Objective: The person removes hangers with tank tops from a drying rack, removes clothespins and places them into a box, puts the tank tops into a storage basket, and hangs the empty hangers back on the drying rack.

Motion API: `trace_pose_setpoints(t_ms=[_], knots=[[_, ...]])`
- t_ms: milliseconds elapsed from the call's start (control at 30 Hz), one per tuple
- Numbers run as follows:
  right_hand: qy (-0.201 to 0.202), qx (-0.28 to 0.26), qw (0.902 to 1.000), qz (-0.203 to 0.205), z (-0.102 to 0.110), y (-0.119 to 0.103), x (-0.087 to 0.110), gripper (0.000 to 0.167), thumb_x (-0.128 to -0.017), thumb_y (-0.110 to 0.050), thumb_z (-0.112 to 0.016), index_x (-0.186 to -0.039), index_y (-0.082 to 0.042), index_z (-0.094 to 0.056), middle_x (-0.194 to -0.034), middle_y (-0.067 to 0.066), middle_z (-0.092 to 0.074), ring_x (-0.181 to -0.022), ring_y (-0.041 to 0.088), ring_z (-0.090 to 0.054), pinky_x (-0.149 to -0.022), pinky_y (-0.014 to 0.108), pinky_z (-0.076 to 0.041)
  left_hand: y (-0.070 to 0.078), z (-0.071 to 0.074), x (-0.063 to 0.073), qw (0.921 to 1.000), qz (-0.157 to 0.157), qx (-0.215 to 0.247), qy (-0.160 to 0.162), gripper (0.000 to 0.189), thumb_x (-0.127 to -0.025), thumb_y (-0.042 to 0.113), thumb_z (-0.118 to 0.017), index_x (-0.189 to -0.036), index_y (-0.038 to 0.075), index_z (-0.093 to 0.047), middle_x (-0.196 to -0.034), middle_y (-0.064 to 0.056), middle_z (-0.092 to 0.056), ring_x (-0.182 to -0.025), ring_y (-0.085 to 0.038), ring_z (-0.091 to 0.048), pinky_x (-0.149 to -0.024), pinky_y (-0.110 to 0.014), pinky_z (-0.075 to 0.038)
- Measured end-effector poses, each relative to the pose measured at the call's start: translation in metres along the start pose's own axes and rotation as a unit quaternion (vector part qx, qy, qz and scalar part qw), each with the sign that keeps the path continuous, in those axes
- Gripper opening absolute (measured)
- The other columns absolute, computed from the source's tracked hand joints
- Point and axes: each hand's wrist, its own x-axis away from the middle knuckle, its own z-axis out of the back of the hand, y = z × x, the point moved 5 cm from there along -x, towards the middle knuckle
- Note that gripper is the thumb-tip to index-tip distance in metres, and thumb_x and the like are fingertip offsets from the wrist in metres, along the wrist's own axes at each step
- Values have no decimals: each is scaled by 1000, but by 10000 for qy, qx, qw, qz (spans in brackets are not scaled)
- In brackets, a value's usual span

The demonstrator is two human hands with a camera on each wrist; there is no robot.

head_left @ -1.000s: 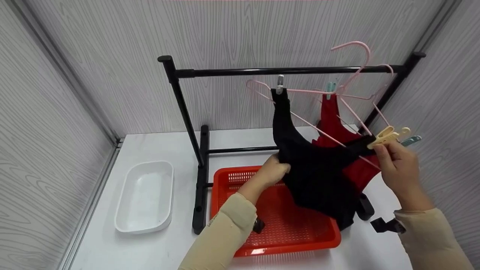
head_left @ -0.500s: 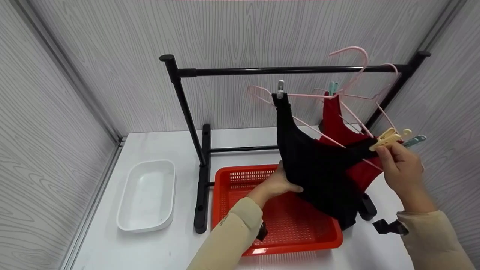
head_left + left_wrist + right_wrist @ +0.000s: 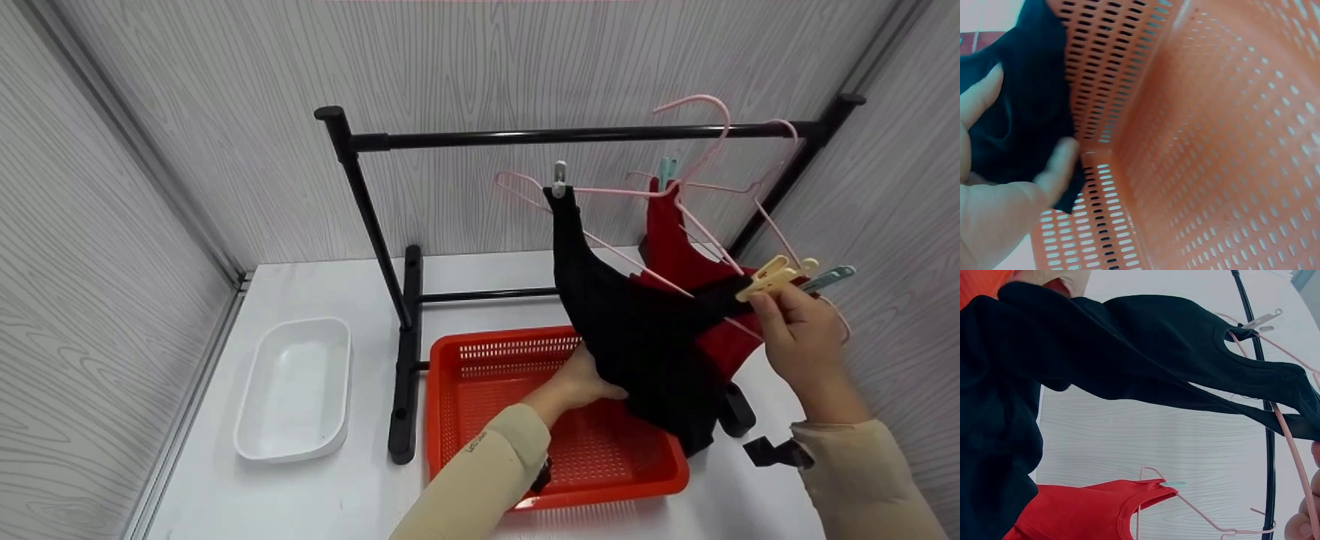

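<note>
A black tank top (image 3: 637, 330) hangs tilted on a pink hanger (image 3: 615, 192), in front of the rack bar. A white clothespin (image 3: 559, 178) holds its left strap on the hanger. At its right strap, my right hand (image 3: 806, 337) pinches a yellow clothespin (image 3: 771, 279) by the hanger's end. My left hand (image 3: 581, 381) lies against the top's lower left side, thumb stretched out and the other fingers partly hidden by cloth. In the left wrist view, extended fingers touch the black cloth (image 3: 1027, 112). Behind hangs a red garment (image 3: 667, 232) on another pink hanger, with teal clothespins (image 3: 667, 171).
The black rack's top bar (image 3: 525, 138) spans the back. Below the tank top stands a red perforated basket (image 3: 442, 405). A white tray (image 3: 296, 390) sits to the left on the white table. Patterned panels enclose the sides and back.
My left hand has loosened its grip on the cloth, stretched its thumb, and slid right and down along the tank top. The right hand stays at the yellow clothespin.
</note>
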Motion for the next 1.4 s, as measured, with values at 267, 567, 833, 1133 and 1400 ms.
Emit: trace_pose_setpoints(t_ms=[267,567,833,1133,1400], knots=[[139,-83,9999,-27,-1,0,0,18,-97,-10,-66,-88,4,-72,-62,-10,-46,-57,-5,-37,-54,13,-28,9,10,3,9959,-19,-836,346,56,-82,3,-74,-135,7,-56,-128,0,-60,-106,-8,-54,-95,-24,-44],[260,-209,9994,-76,-1,-12,-2,22,-98,-8,-64,-86,10,-69,-64,-14,-45,-61,-9,-36,-56,10,-27,32,27,3,9863,-543,-1160,1039,44,-88,3,-68,-131,-1,-58,-127,-13,-62,-115,-19,-59,-100,-28,-45],[218,-308,9992,-96,-3,-5,-1,20,-97,-7,-65,-86,9,-70,-63,-15,-45,-58,-8,-36,-54,12,-28,48,38,6,9812,-481,-284,1850,40,-91,10,-66,-129,-2,-58,-123,-11,-63,-110,-16,-58,-99,-29,-47],[22,-297,9995,-70,-3,-3,2,16,-97,-7,-65,-91,7,-71,-66,-14,-47,-61,-5,-40,-55,13,-30,73,46,13,9637,-584,-185,2600,35,-93,9,-66,-125,-4,-60,-122,-15,-63,-115,-25,-59,-102,-34,-46],[197,-355,9990,-172,-2,-2,2,22,-98,-10,-64,-89,9,-70,-66,-17,-46,-61,-7,-37,-55,11,-28,94,60,18,9487,-1201,-595,2863,20,-96,5,-60,-115,0,-65,-112,-11,-66,-107,-20,-59,-99,-34,-47]])
